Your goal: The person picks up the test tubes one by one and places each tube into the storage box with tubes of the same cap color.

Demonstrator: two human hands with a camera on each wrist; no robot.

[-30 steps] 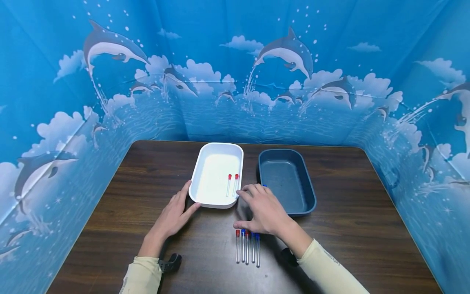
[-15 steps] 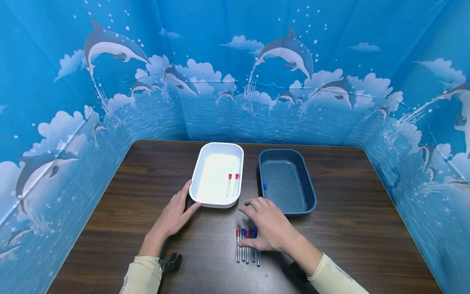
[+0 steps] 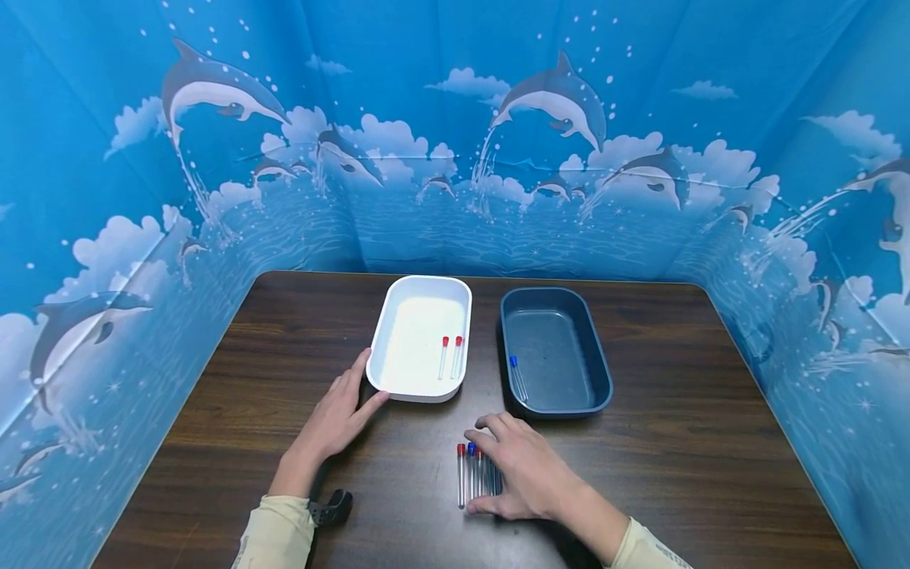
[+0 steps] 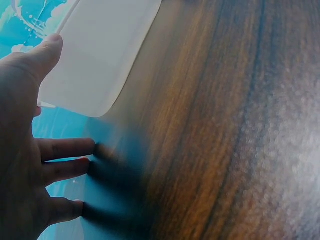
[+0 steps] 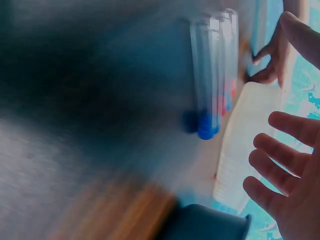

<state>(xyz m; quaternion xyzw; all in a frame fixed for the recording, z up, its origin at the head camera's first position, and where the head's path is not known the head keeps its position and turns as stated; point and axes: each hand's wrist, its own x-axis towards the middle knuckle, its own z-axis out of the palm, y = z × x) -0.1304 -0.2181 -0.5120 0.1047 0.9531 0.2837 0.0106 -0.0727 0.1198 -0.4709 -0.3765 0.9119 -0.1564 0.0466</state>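
Dolphin curtain (image 3: 426, 213), dark wooden table (image 3: 675, 442). Head: capped tubes (image 3: 479, 478), near side, centre; probably light, slick, breakable; best pinched mid-length. Left wrist: my left hand (image 4: 20, 140), spread, touching white tray (image 4: 95, 55). Right wrist: my right hand (image 5: 302, 185), loose, gripping nothing.

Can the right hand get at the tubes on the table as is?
Probably yes: the right hand holds nothing and is right by the row of tubes, with no obstacle visible between them.
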